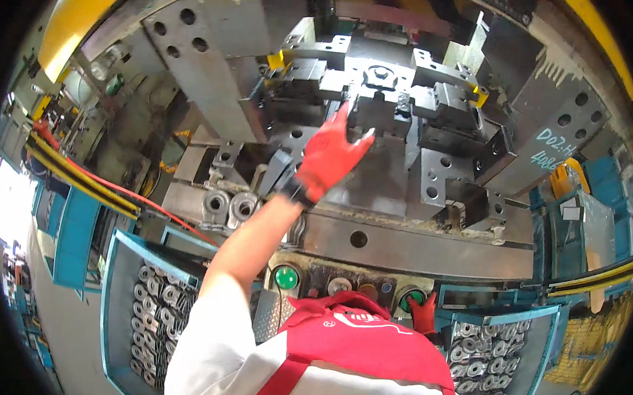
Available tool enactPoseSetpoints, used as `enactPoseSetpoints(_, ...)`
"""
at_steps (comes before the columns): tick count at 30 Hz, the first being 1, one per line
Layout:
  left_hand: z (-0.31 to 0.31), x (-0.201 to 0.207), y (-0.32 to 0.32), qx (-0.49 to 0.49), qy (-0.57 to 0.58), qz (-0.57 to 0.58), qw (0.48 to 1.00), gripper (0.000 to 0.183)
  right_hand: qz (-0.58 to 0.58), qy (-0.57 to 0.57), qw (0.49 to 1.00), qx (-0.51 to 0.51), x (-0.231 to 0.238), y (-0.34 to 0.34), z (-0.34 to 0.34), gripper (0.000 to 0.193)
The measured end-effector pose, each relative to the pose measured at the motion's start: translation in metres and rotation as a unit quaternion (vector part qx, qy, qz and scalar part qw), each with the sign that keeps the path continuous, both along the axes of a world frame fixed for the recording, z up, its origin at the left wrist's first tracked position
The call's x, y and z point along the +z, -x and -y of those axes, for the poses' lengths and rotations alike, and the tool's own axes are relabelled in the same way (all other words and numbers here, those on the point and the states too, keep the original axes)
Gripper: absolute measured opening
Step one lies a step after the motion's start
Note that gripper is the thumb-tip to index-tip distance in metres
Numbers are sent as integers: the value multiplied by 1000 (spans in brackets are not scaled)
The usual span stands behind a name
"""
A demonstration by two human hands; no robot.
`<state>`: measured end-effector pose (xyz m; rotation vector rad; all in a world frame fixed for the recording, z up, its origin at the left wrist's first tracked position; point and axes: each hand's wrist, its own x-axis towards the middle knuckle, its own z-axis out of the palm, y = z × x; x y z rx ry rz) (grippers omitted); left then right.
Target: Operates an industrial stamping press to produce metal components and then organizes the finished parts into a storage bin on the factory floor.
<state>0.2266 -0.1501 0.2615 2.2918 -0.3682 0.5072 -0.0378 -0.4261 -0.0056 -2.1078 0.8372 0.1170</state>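
Note:
My left hand (327, 155), in a red glove, reaches over the press die with its fingers apart. Its fingertips point at the die's central block (381, 114) and are close to it; whether they touch it I cannot tell. A forged metal part (380, 77) with a round middle sits at the top of that block. Down at the control panel, my right hand (423, 315), also red-gloved, rests at the right green push button (411, 299) with its fingers spread. Its palm is partly hidden beside my red apron.
Metal ring-ended parts (244, 207) stand on the press bed left of the die. A left blue bin (108, 308) and a right blue bin (551, 349) hold several similar parts. Another green button (285, 277) is on the panel's left. Thick steel columns (202, 72) flank the die.

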Motion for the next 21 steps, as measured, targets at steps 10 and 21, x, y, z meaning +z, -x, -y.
enactPoseSetpoints(10, 105, -22, -222, 183, -159, -300, 923, 108, 17, 21, 993, -117, -28, 49, -19, 88)
enactPoseSetpoints(21, 46, -5, -162, -9, -56, -103, 993, 84, 63, -200, 951, -229, -13, 51, -13, 73)
